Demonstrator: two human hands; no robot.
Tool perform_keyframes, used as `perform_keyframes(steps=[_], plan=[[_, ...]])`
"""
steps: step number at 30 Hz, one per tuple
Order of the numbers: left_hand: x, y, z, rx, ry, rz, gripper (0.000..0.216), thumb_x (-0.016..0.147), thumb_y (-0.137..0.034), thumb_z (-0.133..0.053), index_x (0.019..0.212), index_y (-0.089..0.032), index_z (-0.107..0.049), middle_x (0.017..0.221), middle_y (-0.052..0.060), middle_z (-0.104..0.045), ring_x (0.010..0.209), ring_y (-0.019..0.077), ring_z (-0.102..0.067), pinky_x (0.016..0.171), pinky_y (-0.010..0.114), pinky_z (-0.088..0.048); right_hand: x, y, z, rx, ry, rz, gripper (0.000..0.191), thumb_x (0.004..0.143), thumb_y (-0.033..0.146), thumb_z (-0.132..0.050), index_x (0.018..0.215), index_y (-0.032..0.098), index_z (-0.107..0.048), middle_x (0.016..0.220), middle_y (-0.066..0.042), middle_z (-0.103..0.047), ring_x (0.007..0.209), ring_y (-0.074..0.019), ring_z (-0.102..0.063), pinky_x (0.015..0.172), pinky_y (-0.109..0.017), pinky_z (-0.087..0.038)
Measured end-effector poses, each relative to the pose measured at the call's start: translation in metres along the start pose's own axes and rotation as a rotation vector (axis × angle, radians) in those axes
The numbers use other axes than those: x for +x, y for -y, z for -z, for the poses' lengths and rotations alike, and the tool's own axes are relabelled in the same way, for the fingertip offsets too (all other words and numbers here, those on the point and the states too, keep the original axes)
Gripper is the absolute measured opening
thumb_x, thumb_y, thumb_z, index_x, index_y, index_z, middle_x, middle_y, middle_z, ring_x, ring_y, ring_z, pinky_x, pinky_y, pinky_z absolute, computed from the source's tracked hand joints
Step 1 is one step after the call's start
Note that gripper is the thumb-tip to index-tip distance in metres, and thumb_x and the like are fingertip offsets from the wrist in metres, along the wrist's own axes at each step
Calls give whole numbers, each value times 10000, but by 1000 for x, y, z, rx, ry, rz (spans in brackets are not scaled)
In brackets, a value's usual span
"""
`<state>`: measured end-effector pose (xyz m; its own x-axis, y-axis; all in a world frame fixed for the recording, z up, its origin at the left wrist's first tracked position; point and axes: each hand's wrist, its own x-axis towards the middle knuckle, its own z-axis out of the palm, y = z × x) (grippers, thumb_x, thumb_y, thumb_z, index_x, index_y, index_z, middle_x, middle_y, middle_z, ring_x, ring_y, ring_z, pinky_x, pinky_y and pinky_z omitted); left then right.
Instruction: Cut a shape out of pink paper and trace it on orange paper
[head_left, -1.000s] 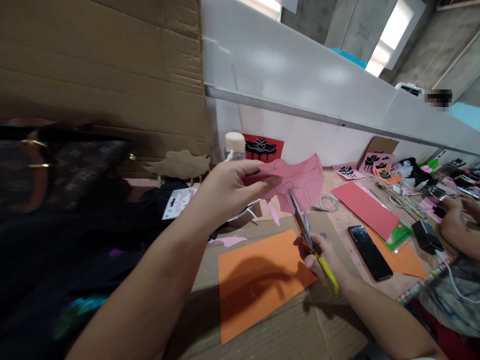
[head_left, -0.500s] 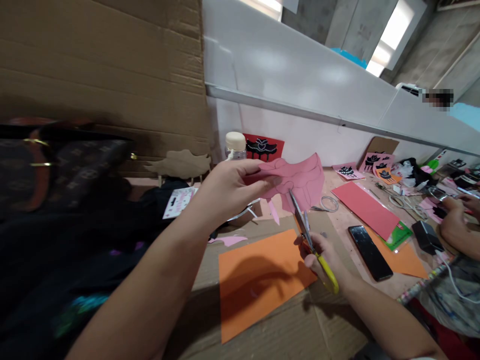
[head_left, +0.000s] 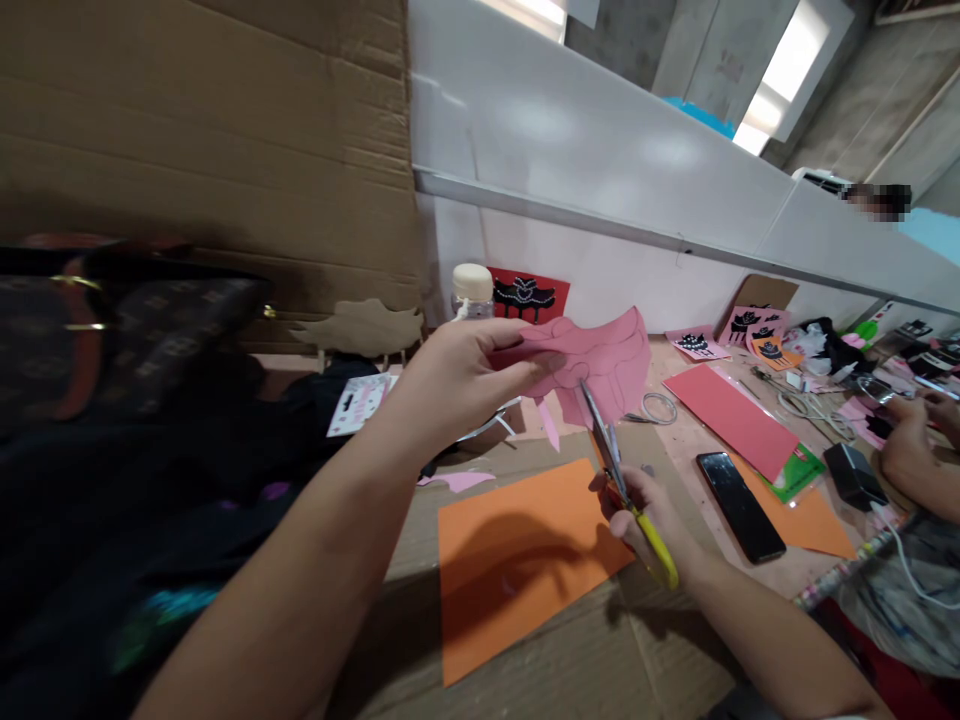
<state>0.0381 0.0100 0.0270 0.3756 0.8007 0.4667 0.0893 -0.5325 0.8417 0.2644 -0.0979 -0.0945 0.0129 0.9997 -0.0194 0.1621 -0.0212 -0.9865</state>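
Raised over the table, my left hand [head_left: 484, 375] pinches a sheet of pink paper [head_left: 611, 350] between thumb and fingers. Curved pencil outlines run across the paper, and its edge is partly cut. My right hand [head_left: 645, 515] grips scissors [head_left: 652, 550] with yellow and orange handles. Their blades point up and away, with the tips at the paper's lower part, near a drawn curve. Below both hands lies an orange sheet [head_left: 517, 590] on cardboard, with my shadow across it. Pink scraps [head_left: 461, 482] lie just behind the sheet.
A black phone [head_left: 739, 505], a red-pink sheet [head_left: 731, 420] and a black charger block [head_left: 855, 475] lie to the right. Another person's hand [head_left: 911, 445] works at the far right. A patterned bag [head_left: 157, 350] stands left; a bottle [head_left: 472, 285] and cardboard cutout [head_left: 364, 330] stand behind.
Almost nothing differs. Both hands, the pink paper and the scissors hold nearly the same position; the whole view has shifted very slightly.
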Motion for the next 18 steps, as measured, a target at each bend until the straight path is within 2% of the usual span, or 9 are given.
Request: perform_keyframes(steps=[6, 11, 13, 18], plan=[[-1, 2, -1, 30, 37, 9, 234, 824, -356, -694, 906, -173, -815, 772, 27, -767, 668, 155, -649, 632, 246, -525, -1, -8, 1, 21, 78, 109, 548, 730, 663, -763, 1020, 206, -674, 755, 20, -480, 634, -134, -387, 536, -251, -322], [1, 12, -6, 75, 119, -11, 265, 863, -370, -667, 990, -184, -806, 920, 46, -800, 772, 174, -685, 669, 242, -547, 2, -11, 1, 94, 91, 106, 773, 653, 876, -701, 1041, 209, -663, 767, 5, -477, 642, -141, -420, 525, -251, -322], [1, 15, -8, 61, 132, -16, 274, 868, -373, -664, 1013, -184, -800, 979, 55, -803, 821, 183, -694, 689, 243, -553, 3, -12, 1, 106, 106, 89, 773, 646, 868, -717, 1054, 213, -671, 782, -1, -490, 639, -139, -425, 534, -256, -335], [1, 13, -11, 64, 122, -13, 268, 864, -382, -666, 986, -169, -770, 970, 68, -788, 840, 191, -692, 706, 254, -542, 3, -14, 3, 111, 77, 96, 553, 720, 689, -780, 1051, 252, -704, 848, -27, -550, 723, -177, -498, 624, -296, -439]])
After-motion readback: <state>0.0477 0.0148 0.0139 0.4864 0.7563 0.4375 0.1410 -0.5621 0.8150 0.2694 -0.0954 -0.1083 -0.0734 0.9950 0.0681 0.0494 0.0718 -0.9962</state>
